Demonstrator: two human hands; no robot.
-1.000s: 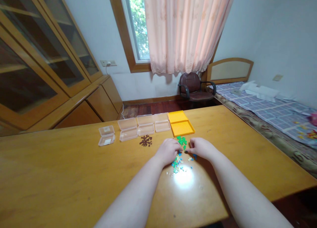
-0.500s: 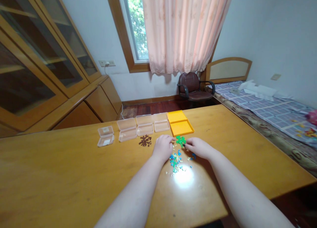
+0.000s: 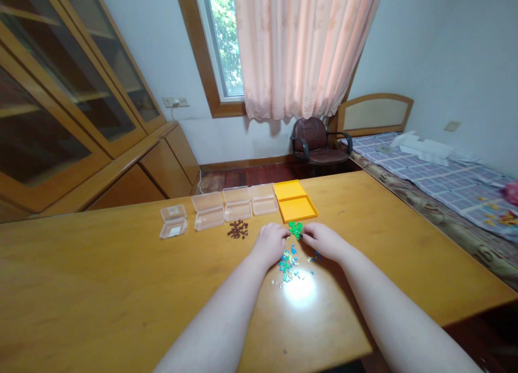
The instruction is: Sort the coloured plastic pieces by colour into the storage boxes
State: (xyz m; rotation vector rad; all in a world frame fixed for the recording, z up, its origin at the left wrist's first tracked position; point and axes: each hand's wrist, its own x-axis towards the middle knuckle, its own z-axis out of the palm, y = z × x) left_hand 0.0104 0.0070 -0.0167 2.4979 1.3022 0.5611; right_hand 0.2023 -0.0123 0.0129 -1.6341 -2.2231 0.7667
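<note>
A small pile of green toy bricks [image 3: 295, 229] lies on the table between my two hands. My left hand [image 3: 271, 243] rests at its left edge, fingers curled inward; whatever the fingertips pinch is too small to name. From the right, my right hand [image 3: 324, 238] reaches to the pile with bent, closed fingers. A tiny dark spot shows at its fingertips, and I cannot make out what it is. Nearer to me, a mixed scatter of blue, green and cream pieces [image 3: 288, 264] spreads below the hands. Brown pieces [image 3: 238, 230] form a separate heap left of my left hand.
Behind the heaps stand an open yellow case [image 3: 297, 209] and several open clear plastic boxes [image 3: 209, 218] in a row. The wooden table [image 3: 101, 286] ends at the right, beside a bed [image 3: 429, 168]. A chair [image 3: 313, 141] stands beyond it.
My left hand has shifted slightly right, its fingertips closer to the green pile. My right hand stays almost in place beside the pile.
</note>
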